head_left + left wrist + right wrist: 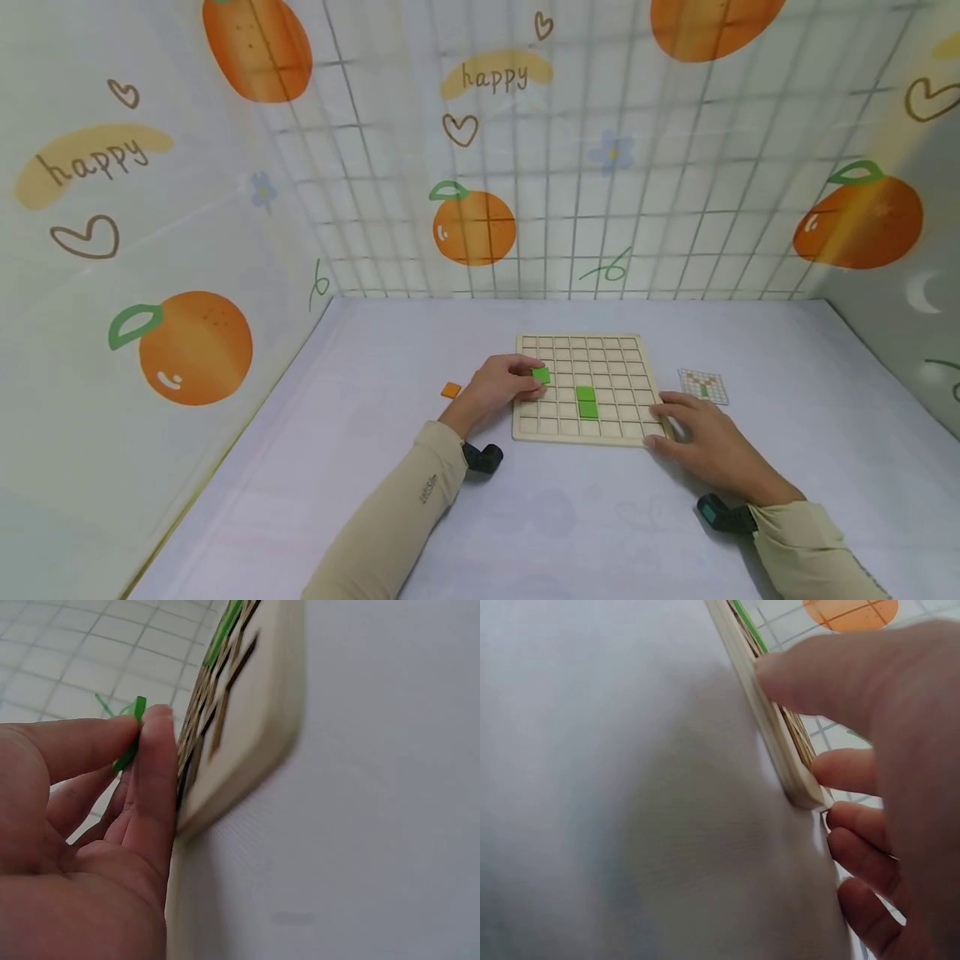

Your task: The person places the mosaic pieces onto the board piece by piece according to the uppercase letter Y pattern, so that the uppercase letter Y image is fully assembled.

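In the head view, we see the left hand [504, 383] pinching a green tile [541, 377] over the left part of the gridded board [617, 388], the right hand [708, 440] spread at its near right corner. The left wrist view shows us that pinch; the right wrist view, a thumb [810, 675] touching the board's edge.

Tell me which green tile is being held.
The green tile pinched by the left hand; the other two green tiles lie in neighbouring squares of the wooden board, untouched.
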The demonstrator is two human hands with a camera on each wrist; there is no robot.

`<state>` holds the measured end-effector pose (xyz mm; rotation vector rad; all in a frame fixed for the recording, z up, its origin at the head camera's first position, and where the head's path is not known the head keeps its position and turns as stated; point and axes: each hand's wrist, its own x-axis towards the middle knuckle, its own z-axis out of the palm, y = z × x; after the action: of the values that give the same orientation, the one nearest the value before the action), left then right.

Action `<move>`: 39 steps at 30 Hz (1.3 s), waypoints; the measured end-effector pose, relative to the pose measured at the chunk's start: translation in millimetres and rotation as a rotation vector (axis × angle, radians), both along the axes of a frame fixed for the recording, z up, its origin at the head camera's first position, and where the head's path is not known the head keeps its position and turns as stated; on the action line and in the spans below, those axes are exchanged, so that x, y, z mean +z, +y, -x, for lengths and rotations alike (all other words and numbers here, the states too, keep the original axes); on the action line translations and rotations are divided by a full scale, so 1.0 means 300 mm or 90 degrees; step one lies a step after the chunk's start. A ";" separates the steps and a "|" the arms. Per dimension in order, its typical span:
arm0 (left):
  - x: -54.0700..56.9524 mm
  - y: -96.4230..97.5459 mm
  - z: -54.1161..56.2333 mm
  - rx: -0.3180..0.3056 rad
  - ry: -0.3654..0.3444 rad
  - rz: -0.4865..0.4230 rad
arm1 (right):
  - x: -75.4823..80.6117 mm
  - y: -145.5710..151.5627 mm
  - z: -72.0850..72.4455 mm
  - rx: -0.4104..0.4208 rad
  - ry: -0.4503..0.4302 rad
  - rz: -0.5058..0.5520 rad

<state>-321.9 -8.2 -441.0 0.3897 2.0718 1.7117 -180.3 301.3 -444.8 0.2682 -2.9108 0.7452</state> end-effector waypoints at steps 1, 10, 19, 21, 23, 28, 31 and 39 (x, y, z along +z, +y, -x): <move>0.001 0.007 0.004 -0.005 -0.001 -0.002 | 0.001 0.001 0.000 0.001 0.003 0.002; 0.007 0.074 0.025 0.003 -0.049 -0.034 | -0.004 0.006 0.000 0.002 0.008 0.003; 0.015 0.114 0.026 0.005 -0.021 -0.013 | -0.003 0.003 -0.001 -0.002 0.009 0.002; 0.012 0.120 0.030 0.006 -0.025 -0.023 | -0.003 0.004 0.000 -0.002 0.009 0.001; 0.007 0.126 0.035 0.006 -0.028 -0.033 | -0.004 0.004 0.001 -0.003 0.006 0.000; 0.001 0.144 0.039 0.013 -0.021 -0.039 | -0.008 0.003 0.000 -0.005 0.004 0.000; 0.001 0.157 0.035 0.027 -0.005 -0.032 | -0.009 0.002 -0.001 -0.002 0.007 0.003; 0.003 0.192 0.033 0.067 0.026 0.003 | -0.004 0.003 0.004 -0.005 0.000 -0.001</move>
<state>-332.0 49.5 -440.0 0.3227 2.1605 1.7722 -181.5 302.0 -446.1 0.2566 -2.9115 0.7408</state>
